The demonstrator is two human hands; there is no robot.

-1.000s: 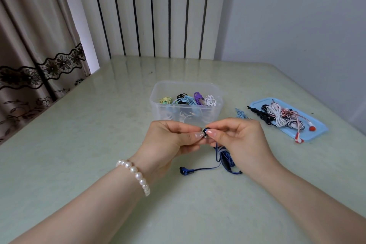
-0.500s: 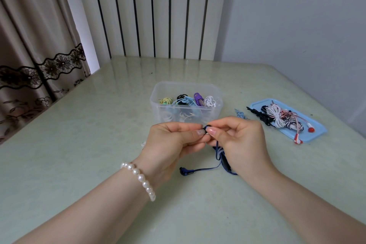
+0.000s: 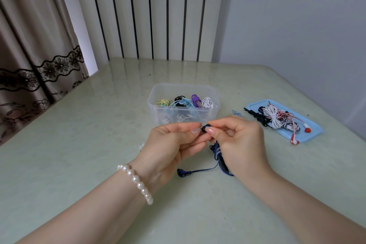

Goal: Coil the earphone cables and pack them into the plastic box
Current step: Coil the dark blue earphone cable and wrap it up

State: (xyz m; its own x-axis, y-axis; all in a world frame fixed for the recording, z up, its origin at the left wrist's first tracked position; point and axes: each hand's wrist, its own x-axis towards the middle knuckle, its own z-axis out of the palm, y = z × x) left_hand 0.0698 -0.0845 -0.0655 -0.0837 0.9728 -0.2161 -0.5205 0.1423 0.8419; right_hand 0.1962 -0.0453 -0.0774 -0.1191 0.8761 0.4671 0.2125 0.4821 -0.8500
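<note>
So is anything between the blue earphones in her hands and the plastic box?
Nothing visible. Both hands pinch the blue earphones just in front of the plastic box, whose top is open.

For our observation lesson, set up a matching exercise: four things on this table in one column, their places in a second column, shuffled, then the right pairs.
Things:
1. purple earphone coil
2. red-and-white earbuds
3. dark blue plug
4. pearl bracelet

Places:
A. on the left wrist
B. on the blue tray
C. on the table, below the hands
D. in the clear plastic box

Pairs: 1-D, 2-B, 3-C, 4-A
</note>
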